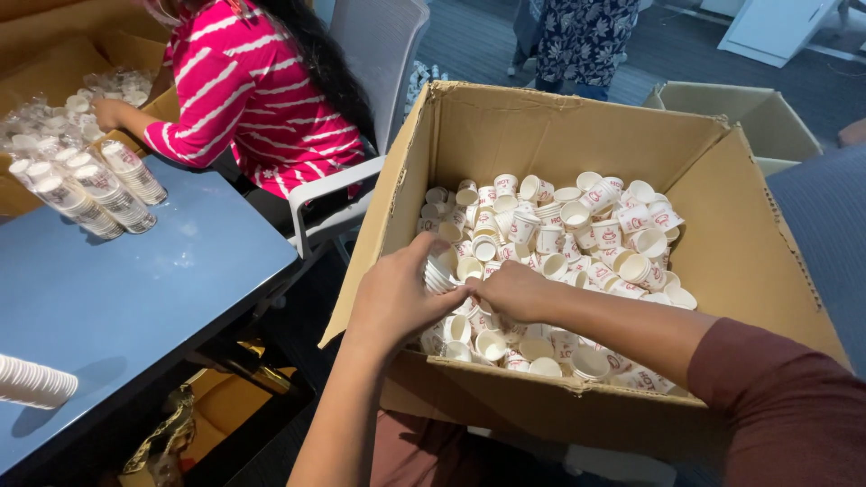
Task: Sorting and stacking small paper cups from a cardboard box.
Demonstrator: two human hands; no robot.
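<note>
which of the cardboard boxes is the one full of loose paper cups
The big open box right under the person's two hands; the box behind it shows no cups.

The left hand [392, 298] covers most of the nested stack of cups [439, 273], so their number cannot be told. The right hand [514, 289] hides its own fingertips at 9 o'clock. The box [722, 261] wall hides the nearest cups. The prints on the cups are too small to tell. At the 8 o'clock edge, a white stack [34, 381] is cut off.
</note>
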